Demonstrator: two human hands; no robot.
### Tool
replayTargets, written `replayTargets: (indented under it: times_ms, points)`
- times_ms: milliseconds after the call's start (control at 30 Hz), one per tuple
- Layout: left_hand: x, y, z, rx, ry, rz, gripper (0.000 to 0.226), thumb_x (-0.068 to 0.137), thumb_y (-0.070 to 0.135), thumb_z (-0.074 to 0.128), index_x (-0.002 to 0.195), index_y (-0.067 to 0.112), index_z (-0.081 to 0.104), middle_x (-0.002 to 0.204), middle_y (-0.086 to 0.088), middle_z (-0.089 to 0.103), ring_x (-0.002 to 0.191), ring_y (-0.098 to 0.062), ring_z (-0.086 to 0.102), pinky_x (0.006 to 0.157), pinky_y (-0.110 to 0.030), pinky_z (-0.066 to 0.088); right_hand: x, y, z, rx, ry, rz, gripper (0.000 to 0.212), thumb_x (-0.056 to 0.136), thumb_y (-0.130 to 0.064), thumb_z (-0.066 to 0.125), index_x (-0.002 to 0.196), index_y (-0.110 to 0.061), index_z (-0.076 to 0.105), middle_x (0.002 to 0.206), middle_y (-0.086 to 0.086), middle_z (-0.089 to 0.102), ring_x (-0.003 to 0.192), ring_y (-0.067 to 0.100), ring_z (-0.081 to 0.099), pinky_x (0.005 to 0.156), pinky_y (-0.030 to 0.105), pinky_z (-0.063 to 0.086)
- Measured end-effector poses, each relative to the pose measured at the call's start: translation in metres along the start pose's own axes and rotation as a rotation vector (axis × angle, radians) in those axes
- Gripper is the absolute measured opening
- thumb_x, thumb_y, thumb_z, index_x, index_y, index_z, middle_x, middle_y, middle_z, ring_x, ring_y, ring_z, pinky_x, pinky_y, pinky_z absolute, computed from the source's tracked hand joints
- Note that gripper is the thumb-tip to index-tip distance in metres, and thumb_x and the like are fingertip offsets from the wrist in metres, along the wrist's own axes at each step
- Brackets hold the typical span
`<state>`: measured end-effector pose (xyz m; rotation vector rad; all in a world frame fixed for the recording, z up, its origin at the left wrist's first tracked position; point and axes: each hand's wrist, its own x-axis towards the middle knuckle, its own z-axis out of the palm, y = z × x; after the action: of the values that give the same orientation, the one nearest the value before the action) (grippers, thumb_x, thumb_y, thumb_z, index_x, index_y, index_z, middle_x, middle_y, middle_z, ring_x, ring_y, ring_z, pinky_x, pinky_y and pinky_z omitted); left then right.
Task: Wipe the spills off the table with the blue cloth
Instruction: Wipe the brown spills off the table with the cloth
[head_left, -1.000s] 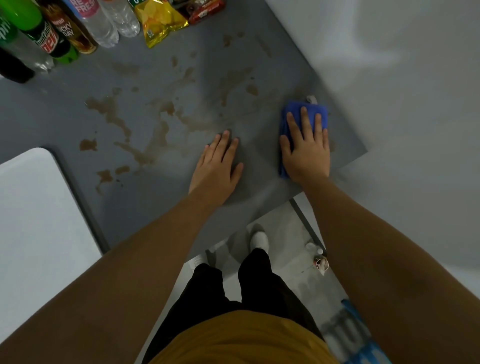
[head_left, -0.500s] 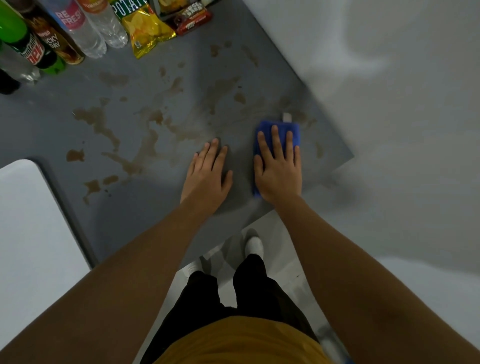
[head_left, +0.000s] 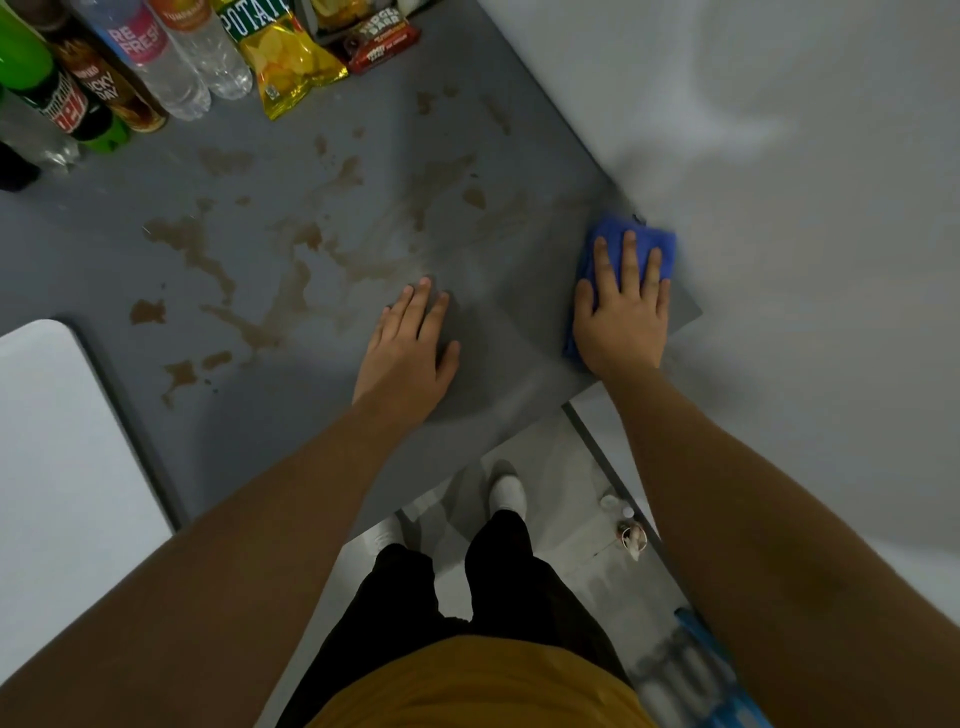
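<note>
The right hand (head_left: 621, 317) is pressing flat, fingers straight, on the blue cloth (head_left: 631, 244) at the grey counter's (head_left: 156, 467) right edge, while the left hand (head_left: 408, 345) is resting open-palmed beside brown spills (head_left: 291, 291).

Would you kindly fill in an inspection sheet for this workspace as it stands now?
Surface: grey table, brown spills across its middle and left; a smeared patch near the cloth.
Job's things: blue cloth at the table's right edge, under the right hand.
Clutter: bottles, yellow chip bag and a snack bar pack along the far edge.
Grips: right hand presses flat on the cloth; left hand rests flat on the table, holding nothing.
Cables: nothing seen.
Surroundings: white table on the left, small litter on the floor beneath.
</note>
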<state>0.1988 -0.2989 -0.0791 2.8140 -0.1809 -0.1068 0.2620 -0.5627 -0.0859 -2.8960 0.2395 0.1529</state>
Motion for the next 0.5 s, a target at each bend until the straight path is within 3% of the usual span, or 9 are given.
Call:
replayTargets:
  times_ms: [100, 167, 233, 333, 500]
  points:
    - [-0.001, 0.0, 0.001, -0.002, 0.003, -0.002, 0.06, 0.105, 0.039, 0.043, 0.158, 0.013, 0.03, 0.168, -0.01, 0.019, 0.155, -0.028, 0.016, 0.126, -0.046, 0.017, -0.026, -0.005, 0.007, -0.01, 0.013, 0.049, 0.062, 0.106, -0.054, 0.021, 0.163, -0.034, 0.005, 0.172, -0.001, -0.003, 0.157, 0.03, -0.007, 0.127, 0.052, 0.003]
    - [0.0, 0.001, 0.002, -0.003, 0.004, -0.003, 0.06, 0.105, 0.038, 0.043, 0.158, 0.013, 0.03, 0.168, -0.01, 0.019, 0.156, -0.028, 0.016, 0.126, -0.047, 0.017, -0.046, -0.022, 0.013, -0.008, 0.055, 0.052, 0.062, 0.106, -0.05, 0.028, 0.163, -0.029, 0.015, 0.172, 0.003, 0.005, 0.157, 0.035, 0.001, 0.126, 0.054, 0.008]
    - [-0.001, 0.001, 0.003, -0.004, 0.014, -0.003, 0.061, 0.105, 0.038, 0.044, 0.158, 0.012, 0.031, 0.168, -0.01, 0.019, 0.155, -0.028, 0.016, 0.126, -0.048, 0.017, -0.058, -0.043, 0.022, -0.024, 0.059, 0.009, 0.062, 0.105, -0.05, 0.027, 0.163, -0.028, 0.018, 0.171, 0.004, 0.006, 0.157, 0.036, 0.002, 0.126, 0.054, 0.008]
    - [-0.001, 0.0, 0.005, 0.01, 0.008, 0.006, 0.062, 0.105, 0.04, 0.041, 0.159, 0.013, 0.028, 0.168, -0.01, 0.018, 0.156, -0.027, 0.015, 0.126, -0.048, 0.017, -0.053, -0.063, 0.028, -0.025, -0.017, -0.089, 0.065, 0.104, -0.056, 0.017, 0.163, -0.031, 0.006, 0.172, 0.0, -0.003, 0.157, 0.031, -0.009, 0.127, 0.051, 0.001]
    - [0.0, -0.002, 0.005, 0.015, 0.017, 0.012, 0.061, 0.105, 0.041, 0.042, 0.158, 0.014, 0.029, 0.168, -0.01, 0.02, 0.155, -0.026, 0.017, 0.126, -0.047, 0.019, -0.01, -0.056, 0.016, 0.012, -0.038, -0.221, 0.06, 0.105, -0.054, 0.02, 0.162, -0.037, 0.012, 0.172, -0.007, 0.002, 0.158, 0.025, -0.005, 0.127, 0.048, 0.002]
